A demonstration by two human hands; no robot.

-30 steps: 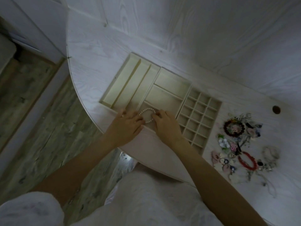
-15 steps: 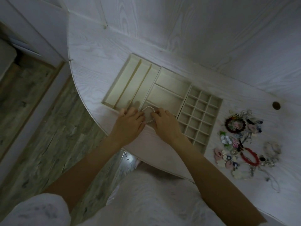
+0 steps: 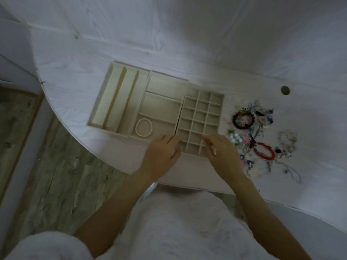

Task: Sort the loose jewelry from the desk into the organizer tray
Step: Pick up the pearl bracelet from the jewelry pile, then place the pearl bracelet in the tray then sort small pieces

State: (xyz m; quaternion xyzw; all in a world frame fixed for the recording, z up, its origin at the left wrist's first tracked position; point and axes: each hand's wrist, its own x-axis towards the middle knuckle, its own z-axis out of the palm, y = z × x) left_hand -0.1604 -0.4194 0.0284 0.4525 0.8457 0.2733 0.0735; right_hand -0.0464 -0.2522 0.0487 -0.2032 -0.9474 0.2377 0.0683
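- In the nearest of the wide middle compartments of the organizer tray (image 3: 131,102) lies a pearl bracelet (image 3: 143,127), flat in a closed loop, touched by neither hand.
- The left hand (image 3: 161,154) is just right of the bracelet, at the tray's near edge, its fingers (image 3: 173,140) loosely bent and holding nothing; they are apart from the pearls.
- The right hand (image 3: 221,152) is over the near corner of the small-cell grid, well apart from the bracelet, fingers relaxed and holding nothing.
- On the white tabletop (image 3: 75,72), right of the tray, lies a pile of loose jewelry (image 3: 251,132), with a red bracelet (image 3: 264,153) at its near side.
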